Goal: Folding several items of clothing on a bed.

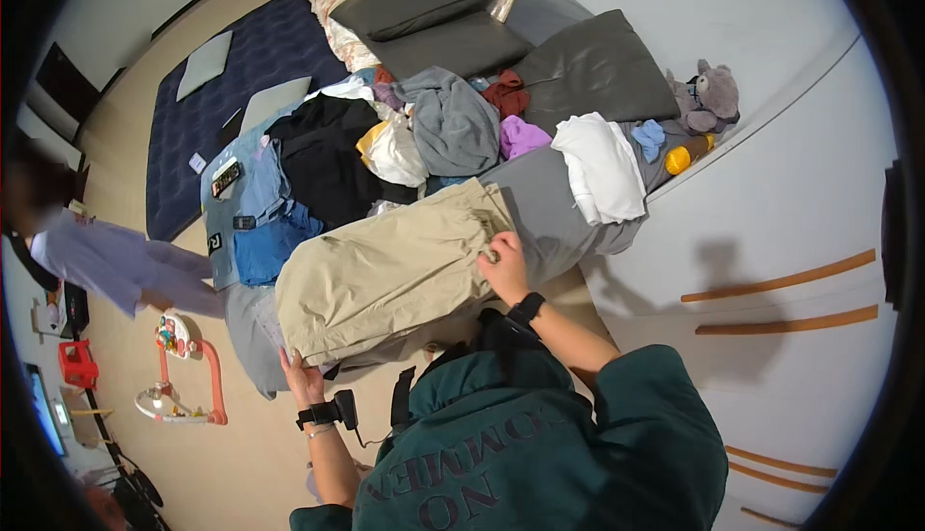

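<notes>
A khaki cloth garment (383, 263), perhaps trousers or shorts, lies spread over the front of a grey-covered sofa or bed (542, 206). My left hand (303, 379) pinches its lower left edge, fingers partly under the cloth. At its right end, my right hand (504, 263) grips gathered fabric near the waistband. Behind it lies a heap of clothes: a black garment (325, 148), blue denim (271, 242), a grey towel-like cloth (452, 122), a white and yellow cloth (394, 148) and a purple cloth (522, 137). To the right rests a folded white garment (603, 169).
Dark grey cushions (596, 72) and a plush toy (712, 97) sit at the back. A remote control (244, 222) and a phone (225, 178) lie on the clothes at left. A person in purple (108, 256) stands left, near a baby play gym (209, 379). A blue mattress (253, 54) is beyond.
</notes>
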Available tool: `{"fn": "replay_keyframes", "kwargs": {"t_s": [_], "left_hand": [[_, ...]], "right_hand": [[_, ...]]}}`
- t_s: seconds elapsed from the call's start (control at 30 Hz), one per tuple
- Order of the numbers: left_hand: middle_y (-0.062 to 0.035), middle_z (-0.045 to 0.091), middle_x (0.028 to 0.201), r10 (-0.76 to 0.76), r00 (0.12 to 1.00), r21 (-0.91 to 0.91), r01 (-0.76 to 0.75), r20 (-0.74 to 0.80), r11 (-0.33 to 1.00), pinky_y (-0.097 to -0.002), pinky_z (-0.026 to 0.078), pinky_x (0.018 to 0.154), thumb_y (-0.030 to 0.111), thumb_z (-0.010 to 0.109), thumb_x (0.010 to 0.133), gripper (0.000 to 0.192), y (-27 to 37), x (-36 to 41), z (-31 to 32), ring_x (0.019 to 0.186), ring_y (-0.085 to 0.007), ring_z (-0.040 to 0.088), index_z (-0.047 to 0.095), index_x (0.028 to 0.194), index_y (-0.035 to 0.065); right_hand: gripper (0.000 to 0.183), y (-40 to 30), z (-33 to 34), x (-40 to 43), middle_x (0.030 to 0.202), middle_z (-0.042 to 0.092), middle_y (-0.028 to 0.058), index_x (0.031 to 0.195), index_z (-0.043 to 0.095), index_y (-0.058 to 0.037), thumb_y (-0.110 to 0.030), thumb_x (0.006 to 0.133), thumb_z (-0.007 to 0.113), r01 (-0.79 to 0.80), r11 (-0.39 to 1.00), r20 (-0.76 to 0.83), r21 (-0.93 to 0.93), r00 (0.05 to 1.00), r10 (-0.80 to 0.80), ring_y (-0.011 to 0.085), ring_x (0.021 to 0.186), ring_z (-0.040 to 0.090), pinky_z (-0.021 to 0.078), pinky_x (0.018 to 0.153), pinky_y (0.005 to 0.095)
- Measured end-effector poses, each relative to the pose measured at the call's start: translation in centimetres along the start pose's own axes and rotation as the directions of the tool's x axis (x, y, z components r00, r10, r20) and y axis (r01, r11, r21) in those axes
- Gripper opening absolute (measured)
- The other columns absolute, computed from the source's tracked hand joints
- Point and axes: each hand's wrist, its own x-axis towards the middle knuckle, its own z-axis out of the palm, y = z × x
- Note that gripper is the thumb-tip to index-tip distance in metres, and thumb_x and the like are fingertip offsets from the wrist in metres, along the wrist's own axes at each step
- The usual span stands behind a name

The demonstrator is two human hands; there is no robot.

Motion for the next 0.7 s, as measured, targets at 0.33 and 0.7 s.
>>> {"fn": "replay_keyframes", "kwargs": {"t_s": [0.33, 0.7], "left_hand": [[-0.0006, 0.056, 0.066, -0.146, 0.984, -0.207, 0.165, 0.103, 0.964, -0.0319, 0.043, 0.075, 0.021, 0.047, 0.085, 0.016, -1.1, -1.7, -2.4, 0.074, -0.0148, 0.055, 0.052, 0.081, 0.0066], [-0.0084, 0.052, 0.081, -0.442, 0.872, -0.111, 0.471, 0.209, 0.875, -0.0404, 0.031, 0.092, 0.052, 0.055, 0.073, 0.056, -2.3, -6.5, 2.9, 0.094, -0.0256, 0.045, 0.046, 0.095, 0.0020]], "right_hand": [[0.047, 7.3, 2.2, 0.3, 0.083, 0.058, 0.0198, 0.081, 0.054, 0.0098, -0.030, 0.060, 0.068, -0.611, 0.791, 0.564, -0.028, 0.644, 0.517, 0.0276, 0.075, 0.056, 0.0428, 0.067, 0.0344], [0.042, -10.3, -4.2, 10.3, 0.108, 0.051, 0.0070, 0.119, 0.038, -0.0011, -0.005, 0.078, 0.047, -0.755, 0.512, 0.847, 0.410, 0.523, 0.094, 0.0152, 0.093, 0.052, 0.0435, 0.077, 0.0278]]}}
